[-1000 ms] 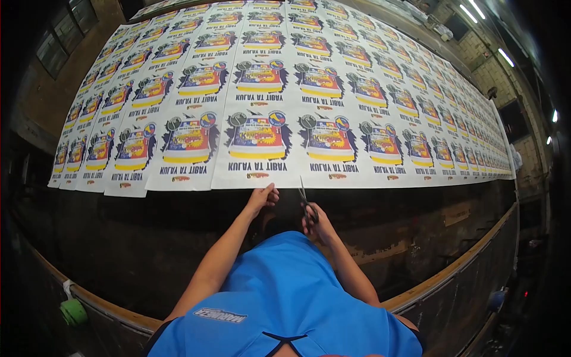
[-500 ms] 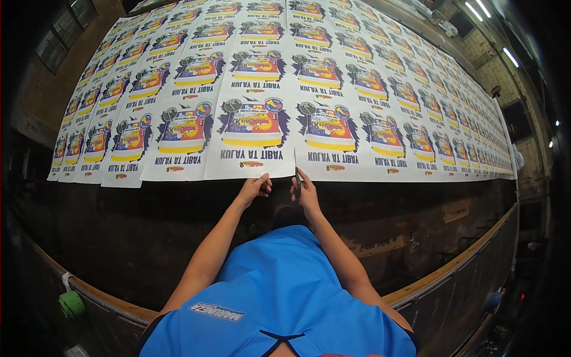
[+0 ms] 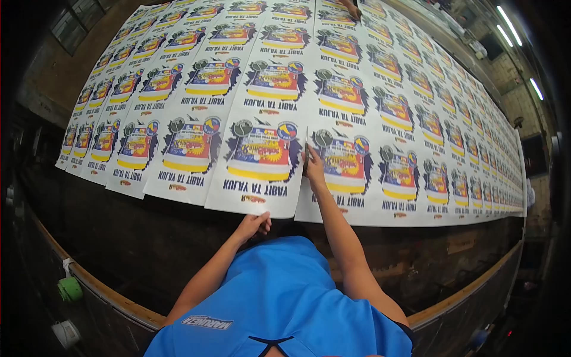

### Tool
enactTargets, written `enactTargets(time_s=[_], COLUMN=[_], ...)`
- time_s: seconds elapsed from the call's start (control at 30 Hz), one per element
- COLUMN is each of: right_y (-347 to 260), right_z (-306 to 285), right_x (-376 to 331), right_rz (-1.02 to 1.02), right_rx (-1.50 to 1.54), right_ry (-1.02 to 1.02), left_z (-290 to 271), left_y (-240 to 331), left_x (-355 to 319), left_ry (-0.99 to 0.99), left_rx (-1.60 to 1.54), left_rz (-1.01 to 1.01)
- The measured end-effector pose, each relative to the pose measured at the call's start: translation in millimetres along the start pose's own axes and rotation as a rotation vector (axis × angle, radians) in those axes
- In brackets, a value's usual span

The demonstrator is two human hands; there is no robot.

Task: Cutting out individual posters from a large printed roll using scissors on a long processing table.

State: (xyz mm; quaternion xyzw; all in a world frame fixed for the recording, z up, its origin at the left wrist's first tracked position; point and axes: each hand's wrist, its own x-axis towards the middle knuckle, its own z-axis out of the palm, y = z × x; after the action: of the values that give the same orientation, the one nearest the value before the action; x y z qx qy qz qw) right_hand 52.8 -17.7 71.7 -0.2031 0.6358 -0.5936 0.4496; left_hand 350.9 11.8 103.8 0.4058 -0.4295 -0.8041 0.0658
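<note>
A broad white printed sheet, with repeated colourful prints appearing upside down, covers the table before me. My left hand pinches its near edge at the bottom of one strip. Further in, my right hand grips dark scissors, mostly hidden by the fingers, at the top of a slit. This slit runs from the near edge up to the scissors, between two columns of prints. Left of it, strips lie side by side with stepped ends.
Another person's hand reaches over the sheet at the far side. A wooden rail curves around me at lower left, with a green roll hanging by it. Dark space lies below the sheet's near edge.
My right hand has moved up and away from me with the scissors, and the slit is longer. The left hand stays at the near edge. The other person's hand has come into view.
</note>
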Motion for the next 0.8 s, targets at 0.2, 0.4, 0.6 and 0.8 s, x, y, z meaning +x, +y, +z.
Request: enactTargets(time_s=[0.2,0.4,0.6,0.8], right_y=[-25.4,-67.2,-67.2,-97.9], right_z=[-3.6,8.1,-14.9,-7.6], right_x=[104.4,195.5,325.8,426.9], right_rz=[-0.099,-0.062,-0.123,-0.298], right_rx=[0.001,0.113,-0.024,-0.138], right_ry=[0.07,0.024,0.031,0.116], left_z=[-7.6,-23.8,-12.8,-14.6], left_y=[29.5,32.1,55.2,36.4], left_x=[-7.2,-9.1,-6.2,-9.1], left_ry=[-0.065,0.027,0.103,0.134], left_rx=[0.132,0.077,0.025,-0.103], left_rz=[-0.062,-0.142,-0.323,-0.532])
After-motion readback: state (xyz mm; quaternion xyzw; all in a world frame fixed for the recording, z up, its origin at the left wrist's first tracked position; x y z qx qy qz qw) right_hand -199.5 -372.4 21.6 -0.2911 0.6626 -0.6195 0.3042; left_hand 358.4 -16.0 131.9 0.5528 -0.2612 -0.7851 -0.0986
